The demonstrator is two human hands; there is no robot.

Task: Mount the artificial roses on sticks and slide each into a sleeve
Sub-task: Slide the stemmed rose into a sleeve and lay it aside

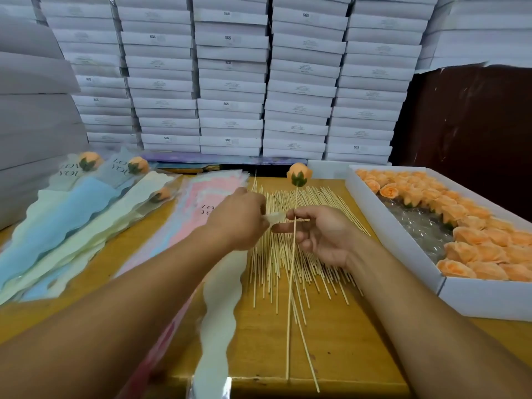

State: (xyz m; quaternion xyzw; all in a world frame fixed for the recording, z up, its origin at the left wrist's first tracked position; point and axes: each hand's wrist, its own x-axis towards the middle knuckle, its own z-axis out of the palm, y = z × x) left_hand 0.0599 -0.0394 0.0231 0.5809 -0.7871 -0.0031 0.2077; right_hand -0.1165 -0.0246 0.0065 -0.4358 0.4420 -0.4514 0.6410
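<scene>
My right hand (pixel 319 231) pinches a thin wooden stick (pixel 291 298) between thumb and forefinger; an orange rose (pixel 299 174) with a green calyx sits on the stick's far end. My left hand (pixel 240 218) grips the top edge of a pale cream sleeve (pixel 220 306), which hangs down toward me over the table. The two hands are a few centimetres apart. Under them lies a pile of loose sticks (pixel 305 254). A white box (pixel 403 240) at the right holds several orange roses (pixel 475 243).
Finished roses in blue and cream sleeves (pixel 72 214) lie at the left, next to a stack of pink sleeves (pixel 198 203). White cartons (pixel 230 82) are stacked high behind the wooden table (pixel 339 341). A dark brown surface (pixel 472 116) stands at the back right.
</scene>
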